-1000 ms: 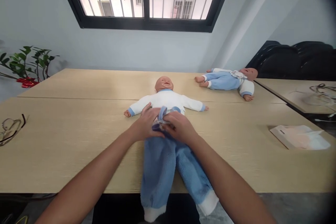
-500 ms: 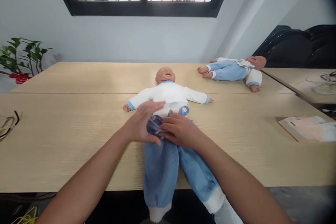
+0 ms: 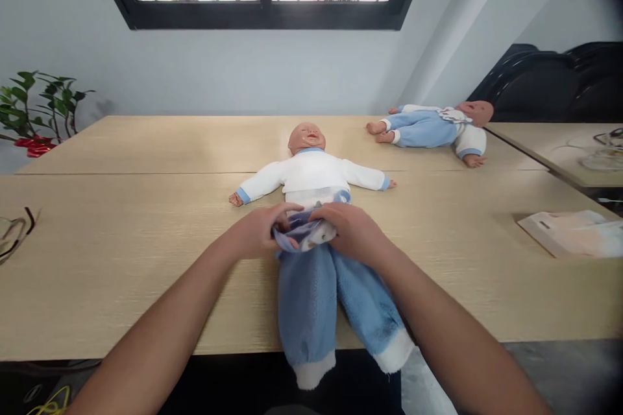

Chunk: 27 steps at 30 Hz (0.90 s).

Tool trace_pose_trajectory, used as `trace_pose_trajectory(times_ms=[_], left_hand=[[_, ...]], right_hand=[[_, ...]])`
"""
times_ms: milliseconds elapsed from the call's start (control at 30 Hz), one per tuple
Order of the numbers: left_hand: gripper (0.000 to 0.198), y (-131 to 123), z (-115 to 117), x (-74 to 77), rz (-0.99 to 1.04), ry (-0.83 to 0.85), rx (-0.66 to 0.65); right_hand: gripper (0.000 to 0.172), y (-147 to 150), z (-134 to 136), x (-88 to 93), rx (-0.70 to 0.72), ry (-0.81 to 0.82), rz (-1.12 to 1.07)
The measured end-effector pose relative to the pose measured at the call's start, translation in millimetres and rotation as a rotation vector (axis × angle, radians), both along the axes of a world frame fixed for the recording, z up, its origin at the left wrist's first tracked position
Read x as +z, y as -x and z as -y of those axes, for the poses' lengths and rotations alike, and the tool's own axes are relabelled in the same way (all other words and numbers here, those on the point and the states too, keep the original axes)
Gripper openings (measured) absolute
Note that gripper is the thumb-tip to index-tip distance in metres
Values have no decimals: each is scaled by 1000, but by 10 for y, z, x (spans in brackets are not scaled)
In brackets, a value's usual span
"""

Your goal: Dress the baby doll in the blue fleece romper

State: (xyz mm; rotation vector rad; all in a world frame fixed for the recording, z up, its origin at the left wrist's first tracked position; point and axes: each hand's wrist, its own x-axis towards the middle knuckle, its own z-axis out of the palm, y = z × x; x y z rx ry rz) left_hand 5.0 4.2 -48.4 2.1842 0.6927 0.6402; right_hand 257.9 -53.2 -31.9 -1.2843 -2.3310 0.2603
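A baby doll in a white top lies on its back in the middle of a long wooden table, head away from me. It wears fluffy blue trousers whose white cuffs hang over the near edge. My left hand and my right hand are both closed on the trousers' waistband at the doll's waist, one on each side, with bunched cloth between them.
A second dressed doll lies at the back right of the table. Glasses rest at the left edge, a flat packet at the right. A potted plant stands far left and black chairs far right.
My hands have drawn the trousers up the doll's body toward its waist. My left hand, with fingers spread half a second ago, now grips the waistband.
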Motion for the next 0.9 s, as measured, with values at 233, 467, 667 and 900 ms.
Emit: trace_pose_trajectory(times_ms=[233, 467, 667, 900], left_hand=[[22, -7, 93, 108, -109, 117, -139], [38, -112, 18, -97, 323, 266, 116], [83, 14, 73, 68, 159, 290, -70], [42, -61, 61, 59, 25, 194, -15]], right_hand=[[17, -1, 6, 91, 0, 106, -443], [57, 2, 34, 213, 113, 518, -375], [15, -35, -29, 180, 0, 417, -582], [43, -31, -13, 73, 146, 643, -878]])
